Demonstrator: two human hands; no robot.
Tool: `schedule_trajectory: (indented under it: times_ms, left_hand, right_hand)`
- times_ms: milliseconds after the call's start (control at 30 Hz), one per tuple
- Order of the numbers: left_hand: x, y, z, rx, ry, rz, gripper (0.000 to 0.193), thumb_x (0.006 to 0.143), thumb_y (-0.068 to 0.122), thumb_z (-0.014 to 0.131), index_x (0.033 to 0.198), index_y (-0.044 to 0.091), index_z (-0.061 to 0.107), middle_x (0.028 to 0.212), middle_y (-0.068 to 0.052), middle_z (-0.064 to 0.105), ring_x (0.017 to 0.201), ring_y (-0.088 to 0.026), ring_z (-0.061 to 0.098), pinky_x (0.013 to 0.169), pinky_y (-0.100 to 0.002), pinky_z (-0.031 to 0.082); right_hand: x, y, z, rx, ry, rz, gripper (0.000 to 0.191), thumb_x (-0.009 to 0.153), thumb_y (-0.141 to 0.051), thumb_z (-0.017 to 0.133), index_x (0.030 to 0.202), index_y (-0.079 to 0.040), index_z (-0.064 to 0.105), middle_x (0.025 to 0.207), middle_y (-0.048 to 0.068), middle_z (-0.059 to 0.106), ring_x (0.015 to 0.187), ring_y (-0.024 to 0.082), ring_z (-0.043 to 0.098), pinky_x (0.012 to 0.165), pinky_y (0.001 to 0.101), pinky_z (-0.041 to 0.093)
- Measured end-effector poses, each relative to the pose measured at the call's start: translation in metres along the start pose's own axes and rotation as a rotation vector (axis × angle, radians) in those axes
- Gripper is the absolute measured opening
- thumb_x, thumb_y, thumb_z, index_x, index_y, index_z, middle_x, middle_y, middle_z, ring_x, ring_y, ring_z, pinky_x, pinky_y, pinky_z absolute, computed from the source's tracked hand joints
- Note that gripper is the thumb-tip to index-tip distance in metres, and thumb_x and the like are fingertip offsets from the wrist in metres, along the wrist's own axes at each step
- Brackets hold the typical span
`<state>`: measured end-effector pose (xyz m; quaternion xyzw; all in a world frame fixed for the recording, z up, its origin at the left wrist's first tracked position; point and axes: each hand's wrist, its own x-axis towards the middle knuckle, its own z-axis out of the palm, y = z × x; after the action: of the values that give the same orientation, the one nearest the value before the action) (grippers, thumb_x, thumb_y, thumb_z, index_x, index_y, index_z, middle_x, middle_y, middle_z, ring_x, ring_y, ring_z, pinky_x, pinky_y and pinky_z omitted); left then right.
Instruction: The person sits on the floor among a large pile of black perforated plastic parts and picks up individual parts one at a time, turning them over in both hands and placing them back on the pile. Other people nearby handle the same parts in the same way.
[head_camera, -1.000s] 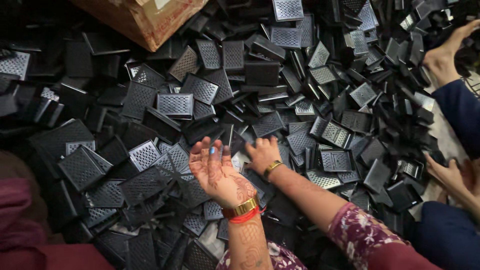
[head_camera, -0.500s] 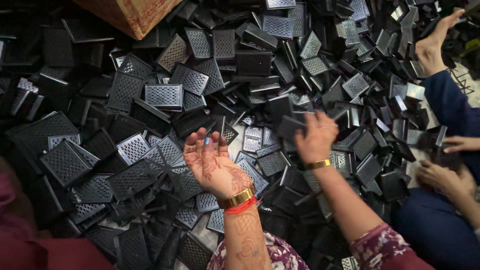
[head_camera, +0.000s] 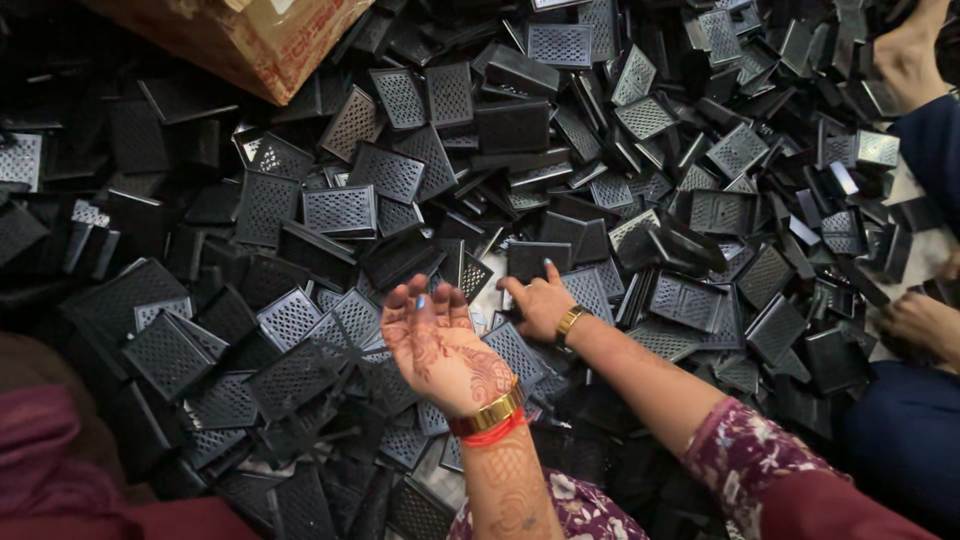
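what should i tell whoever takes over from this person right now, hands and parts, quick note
Left hand: raised palm up over the heap, fingers loosely curled, holding nothing.
Right hand: reaching down with fingers on a black plastic piece at the middle of the pile.
Parts: black perforated plastic pieces lie jumbled across the whole floor; a cardboard box sits at top left.
Another person's hand works at the right edge.
Done: no sorted stack is visible.
Left: the whole heap is loose.
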<state>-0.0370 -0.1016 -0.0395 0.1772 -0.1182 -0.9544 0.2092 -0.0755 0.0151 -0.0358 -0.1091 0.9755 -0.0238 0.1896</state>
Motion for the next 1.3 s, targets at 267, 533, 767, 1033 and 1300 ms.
schedule_trajectory:
  times_ms: [267, 533, 767, 1033, 1300]
  left_hand:
    - [0.002, 0.004, -0.006, -0.004, -0.006, -0.04, 0.022, 0.096, 0.002, 0.063, 0.117, 0.008, 0.059, 0.113, -0.01, 0.068, 0.09, -0.02, 0.066, 0.087, -0.037, 0.054]
    - [-0.006, -0.008, 0.003, 0.35, -0.12, -0.096, 0.044, 0.092, 0.006, 0.068, 0.134, 0.006, 0.054, 0.133, -0.008, 0.059, 0.114, -0.017, 0.059, 0.1, -0.033, 0.047]
    - [-0.028, -0.044, 0.015, 0.762, -0.318, -0.333, 0.083, 0.083, 0.006, 0.077, 0.151, 0.014, 0.031, 0.14, -0.007, 0.049, 0.122, -0.022, 0.051, 0.103, -0.038, 0.041]
    - [-0.002, -0.021, -0.006, 0.005, 0.048, -0.011, 0.048, 0.086, -0.007, 0.055, 0.13, 0.011, 0.051, 0.13, -0.011, 0.06, 0.109, -0.025, 0.065, 0.087, -0.046, 0.061]
    - [-0.003, -0.027, 0.001, -0.048, 0.254, -0.254, 0.045, 0.084, -0.005, 0.055, 0.124, 0.017, 0.057, 0.124, -0.01, 0.063, 0.107, -0.032, 0.068, 0.09, -0.051, 0.059]
  right_hand:
    - [0.001, 0.0, 0.038, -0.058, 0.123, 0.006, 0.026, 0.091, -0.018, 0.067, 0.116, -0.023, 0.064, 0.103, 0.002, 0.073, 0.108, 0.026, 0.067, 0.117, 0.0749, 0.018]
    - [-0.042, 0.04, 0.028, 0.676, 0.866, 0.034, 0.017, 0.091, -0.009, 0.072, 0.106, -0.013, 0.065, 0.102, 0.004, 0.072, 0.103, 0.023, 0.069, 0.119, 0.0561, 0.033]
    - [-0.133, 0.057, -0.003, 1.241, 0.417, -0.729, 0.006, 0.103, -0.007, 0.063, 0.109, -0.006, 0.062, 0.106, 0.004, 0.067, 0.112, 0.021, 0.065, 0.127, 0.0517, 0.037]
    - [-0.004, 0.067, -0.013, 0.785, 0.912, -0.016, 0.031, 0.09, -0.005, 0.066, 0.121, -0.006, 0.065, 0.122, 0.012, 0.068, 0.115, 0.03, 0.062, 0.101, 0.0453, 0.05]
    - [0.049, 0.065, -0.081, -0.346, 0.641, -0.034, 0.064, 0.072, -0.024, 0.077, 0.131, -0.012, 0.056, 0.14, 0.015, 0.057, 0.133, 0.034, 0.05, 0.11, 0.0594, 0.035]
